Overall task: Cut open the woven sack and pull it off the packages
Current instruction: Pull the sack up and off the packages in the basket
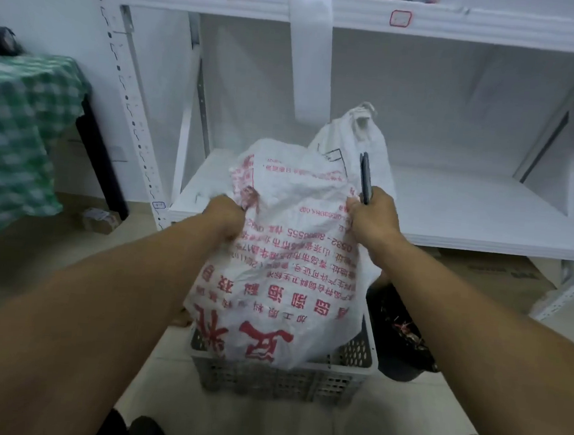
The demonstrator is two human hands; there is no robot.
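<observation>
A white woven sack [286, 251] with red printed characters stands in a grey perforated plastic crate [280, 378] on the floor. The sack's tied top [362, 120] points away from me toward the shelf. My left hand [225, 216] grips the sack's cloth on its left side. My right hand [373, 217] holds the sack's right side and also a dark blade-like tool [365, 179] that sticks up from the fist. The packages inside are hidden by the sack.
A white metal shelving rack [417, 207] stands right behind the crate. A black bin [400, 336] sits beside the crate on the right. A table with a green checked cloth [13, 141] is at the left. A small cardboard box [98, 219] lies on the tiled floor.
</observation>
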